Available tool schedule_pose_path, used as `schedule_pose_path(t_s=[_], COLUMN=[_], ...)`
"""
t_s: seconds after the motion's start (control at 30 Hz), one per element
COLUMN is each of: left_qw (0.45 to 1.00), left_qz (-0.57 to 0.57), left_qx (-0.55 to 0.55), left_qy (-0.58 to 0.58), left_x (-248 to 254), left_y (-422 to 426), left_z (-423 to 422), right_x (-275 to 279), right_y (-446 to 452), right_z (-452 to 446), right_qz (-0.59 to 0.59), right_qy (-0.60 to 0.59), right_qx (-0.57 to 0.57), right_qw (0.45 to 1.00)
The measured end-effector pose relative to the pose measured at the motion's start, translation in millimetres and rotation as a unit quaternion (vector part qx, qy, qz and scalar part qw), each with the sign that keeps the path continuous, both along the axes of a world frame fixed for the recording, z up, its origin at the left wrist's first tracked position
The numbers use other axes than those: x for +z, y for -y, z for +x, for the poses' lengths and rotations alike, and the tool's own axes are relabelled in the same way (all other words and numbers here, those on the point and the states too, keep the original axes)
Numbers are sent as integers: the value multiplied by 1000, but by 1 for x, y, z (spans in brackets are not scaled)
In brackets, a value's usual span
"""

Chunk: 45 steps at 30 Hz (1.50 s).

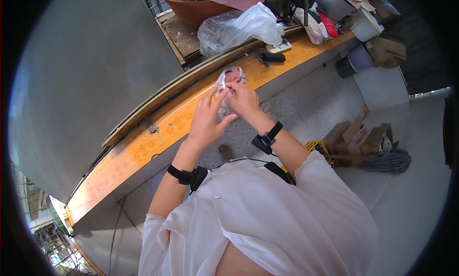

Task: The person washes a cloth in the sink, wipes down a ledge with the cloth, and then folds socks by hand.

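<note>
1. Cloth (233, 75): one, red and white, crumpled. We find it at the fingertips, over the tiled ledge (179, 125); whether it touches the tiles we cannot tell.
2. Right hand (242, 102): thumb and fingers pinched on the cloth.
3. Left hand (206, 117): close beside the right, fingertips at the cloth's edge, thumb spread away from the fingers.
4. Plastic bag (239, 31): clear, crumpled; we see it beside a brown pot (189, 9).
5. Mop (388, 161): grey-headed, on the floor (406, 202), near cardboard boxes (337, 137).
</note>
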<state>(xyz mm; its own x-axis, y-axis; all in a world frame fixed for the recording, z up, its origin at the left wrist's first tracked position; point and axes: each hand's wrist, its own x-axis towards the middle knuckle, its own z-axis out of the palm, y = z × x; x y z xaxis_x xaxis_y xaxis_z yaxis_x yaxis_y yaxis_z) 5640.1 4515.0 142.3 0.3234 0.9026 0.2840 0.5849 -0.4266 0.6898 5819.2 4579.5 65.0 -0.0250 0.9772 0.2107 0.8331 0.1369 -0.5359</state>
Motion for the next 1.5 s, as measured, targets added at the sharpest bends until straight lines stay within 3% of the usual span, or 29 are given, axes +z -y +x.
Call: schedule_pose_path(t_s=[0.03,0.13,0.2,0.23,0.3,0.4,0.47,0.5,0.6,0.83,0.9,0.97,1.03,1.1,1.17,1.23,1.4,1.5], left_qw=[999,991,981,982,967,971,970,969,970,969,970,970,970,971,972,971,970,972], left_qz=[28,34,41,37,44,47,41,33,26,25,17,19,19,11,12,4,6,9], left_qx=[-9,-16,-13,-11,-10,-8,-12,-19,-19,-19,-19,-19,-21,-20,-9,-16,-18,-16], left_qy=[-46,-128,-187,-187,-253,-233,-239,-244,-241,-245,-241,-241,-242,-238,-235,-240,-243,-234], left_x=[-4,-20,-40,-43,-44,-52,-52,-51,-49,-45,-43,-42,-43,-44,-40,-38,-41,-42], left_y=[-5,-11,-5,-2,1,-2,-4,-5,-5,-4,-5,-6,-4,-5,-6,-4,-2,-1], left_z=[1,2,1,0,0,-2,-4,-4,-3,-2,-1,-1,-2,-1,0,0,-2,-4], right_x=[1,19,48,46,48,44,35,31,22,4,-42,-11,4,19,38,35,59,73], right_y=[7,4,-10,-23,-61,-105,-135,-152,-190,-209,-229,-205,-185,-170,-163,-171,-161,-150], right_z=[-10,4,35,59,123,195,224,233,246,258,293,284,282,270,254,253,246,252], right_qz=[-29,-121,-45,24,64,72,56,59,-77,-115,-131,-132,-155,-9,55,61,-14,-61], right_qy=[-63,-97,-21,-105,21,60,200,198,116,23,-192,-205,-140,39,129,165,295,305], right_qx=[74,124,32,-46,-132,-148,-137,-136,-240,-266,-265,-292,-252,-180,-78,5,17,29], right_qw=[995,980,998,993,989,984,969,969,961,957,936,925,945,983,987,984,955,950])
